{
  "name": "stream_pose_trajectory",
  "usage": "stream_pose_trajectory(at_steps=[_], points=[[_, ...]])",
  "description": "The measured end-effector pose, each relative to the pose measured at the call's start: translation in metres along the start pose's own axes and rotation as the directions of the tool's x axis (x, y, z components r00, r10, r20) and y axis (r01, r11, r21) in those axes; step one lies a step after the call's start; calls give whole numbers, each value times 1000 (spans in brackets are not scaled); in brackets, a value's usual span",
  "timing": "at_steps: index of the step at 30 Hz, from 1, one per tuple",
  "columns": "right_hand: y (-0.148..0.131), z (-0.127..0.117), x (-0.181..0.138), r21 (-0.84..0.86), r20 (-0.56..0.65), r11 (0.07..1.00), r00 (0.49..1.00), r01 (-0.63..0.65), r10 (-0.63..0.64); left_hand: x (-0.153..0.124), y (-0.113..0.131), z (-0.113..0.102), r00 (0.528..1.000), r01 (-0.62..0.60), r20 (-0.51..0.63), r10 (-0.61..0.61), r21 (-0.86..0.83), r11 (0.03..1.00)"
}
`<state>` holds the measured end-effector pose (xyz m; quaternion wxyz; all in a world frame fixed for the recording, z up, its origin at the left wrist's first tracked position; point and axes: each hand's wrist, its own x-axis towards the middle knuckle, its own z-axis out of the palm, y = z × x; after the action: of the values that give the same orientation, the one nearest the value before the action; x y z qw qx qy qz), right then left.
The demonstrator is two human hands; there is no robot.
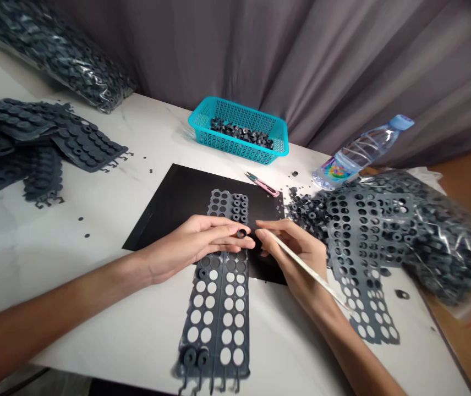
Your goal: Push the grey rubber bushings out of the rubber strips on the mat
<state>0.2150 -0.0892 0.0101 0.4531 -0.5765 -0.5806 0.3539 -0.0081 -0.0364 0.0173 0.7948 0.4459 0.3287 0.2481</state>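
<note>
A long grey rubber sheet (pixel 218 308) full of round holes lies across a black mat (pixel 169 209) on the white table. A few rings still sit in its far rows and near end. My left hand (pixel 190 245) rests flat on the sheet, its fingertips pinching a small dark rubber ring (pixel 241 234). My right hand (pixel 291 247) is closed round a thin white stick (pixel 310 269), held like a pen, its tip by the ring.
A teal basket (pixel 279 140) of loose rings stands at the back. Pink snips (pixel 265 186) lie behind the mat. At the right are emptied sheets (pixel 357 258), loose rings, a water bottle (pixel 361 149) and a bag of rings (pixel 445 242). More filled sheets (pixel 33 143) pile at the left.
</note>
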Motion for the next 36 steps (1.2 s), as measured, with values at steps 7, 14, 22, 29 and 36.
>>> stream_pose_trajectory(at_steps=[7,14,22,29,36], points=[[9,-2,9,-103,0,995,1000,-2,2,0,-1,1,1000,7,-18,-7,8,1000],[16,3,10,-53,-54,994,994,-96,93,0,-3,-1,1000,-22,17,21,60,998],[23,1,10,-31,10,999,999,-45,45,43,35,-10,952,-287,4,306,359,888],[24,4,11,-30,-33,999,999,-21,20,146,130,-38,682,-396,137,718,895,205],[23,5,6,38,-29,997,998,-61,62,88,61,-21,681,-358,296,670,933,-48]])
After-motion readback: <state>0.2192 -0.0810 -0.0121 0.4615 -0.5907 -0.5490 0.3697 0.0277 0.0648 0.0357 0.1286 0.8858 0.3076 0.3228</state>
